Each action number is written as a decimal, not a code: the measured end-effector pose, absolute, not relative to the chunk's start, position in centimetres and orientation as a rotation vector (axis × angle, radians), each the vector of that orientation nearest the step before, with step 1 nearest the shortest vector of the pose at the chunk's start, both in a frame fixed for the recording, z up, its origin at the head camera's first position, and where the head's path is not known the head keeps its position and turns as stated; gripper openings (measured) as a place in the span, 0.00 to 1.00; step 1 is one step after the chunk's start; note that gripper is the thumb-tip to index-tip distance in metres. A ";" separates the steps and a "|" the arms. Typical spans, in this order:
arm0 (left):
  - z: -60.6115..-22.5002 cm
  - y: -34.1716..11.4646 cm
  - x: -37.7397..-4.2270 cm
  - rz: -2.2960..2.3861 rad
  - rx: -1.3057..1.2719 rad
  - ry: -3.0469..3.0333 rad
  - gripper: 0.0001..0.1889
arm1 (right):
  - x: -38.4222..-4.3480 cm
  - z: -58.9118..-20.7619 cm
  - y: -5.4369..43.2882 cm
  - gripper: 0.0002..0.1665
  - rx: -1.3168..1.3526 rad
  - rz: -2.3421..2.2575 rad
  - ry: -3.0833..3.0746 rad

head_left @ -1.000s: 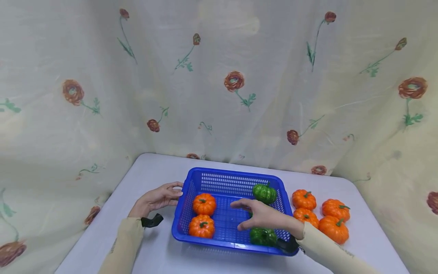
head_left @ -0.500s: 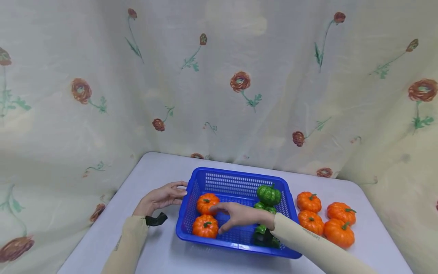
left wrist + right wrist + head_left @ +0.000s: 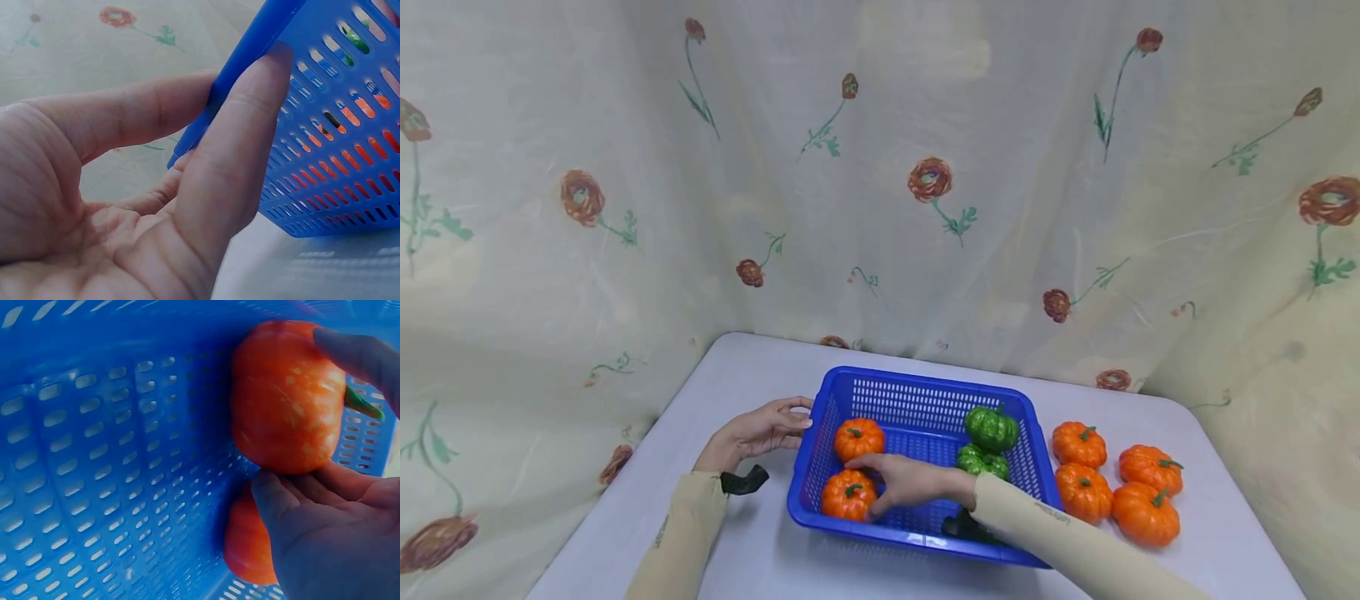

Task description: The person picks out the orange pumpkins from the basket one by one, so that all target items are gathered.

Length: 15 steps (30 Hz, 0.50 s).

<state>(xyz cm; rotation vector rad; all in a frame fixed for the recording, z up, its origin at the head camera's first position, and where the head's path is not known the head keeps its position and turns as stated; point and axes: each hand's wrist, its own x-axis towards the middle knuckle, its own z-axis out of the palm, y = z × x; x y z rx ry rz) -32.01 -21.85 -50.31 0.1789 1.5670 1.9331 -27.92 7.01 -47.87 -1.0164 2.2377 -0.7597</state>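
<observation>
A blue plastic basket [image 3: 928, 382] with slotted sides stands on the table. My left hand [image 3: 758, 433] pinches its left rim [image 3: 250, 44] between thumb and fingers. Inside the basket on the left sit two small orange pumpkins with green stems, a farther one [image 3: 860, 437] and a nearer one [image 3: 846, 497]. Around the nearer pumpkin [image 3: 287, 400] my right hand [image 3: 913, 482] has its thumb on one side and fingers on the other. Green pumpkins [image 3: 992, 428] lie along the basket's right side, partly hidden by my right forearm.
Several more orange pumpkins [image 3: 1082, 492] sit grouped on the white table [image 3: 752, 367], just right of the basket. A flowered curtain [image 3: 820, 183] hangs behind and at both sides of the table.
My right hand has moved left across the basket from the green pumpkins to the nearer orange pumpkin and taken hold of it. The left hand stays on the rim.
</observation>
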 end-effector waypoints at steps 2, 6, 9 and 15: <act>-50.3 -21.8 -32.1 1.935 0.167 1.568 0.22 | -28.0 -47.8 7.0 0.43 -1.012 -0.763 2.237; -50.4 -21.6 -32.3 1.930 0.170 1.577 0.22 | -27.9 -47.8 7.3 0.43 -1.019 -0.755 2.272; -50.4 -21.6 -32.3 1.926 0.173 1.575 0.22 | -27.9 -47.7 8.0 0.44 -1.012 -0.753 2.294; -50.4 -21.7 -32.2 1.938 0.167 1.561 0.19 | -28.0 -46.6 10.2 0.42 -0.948 -0.834 2.254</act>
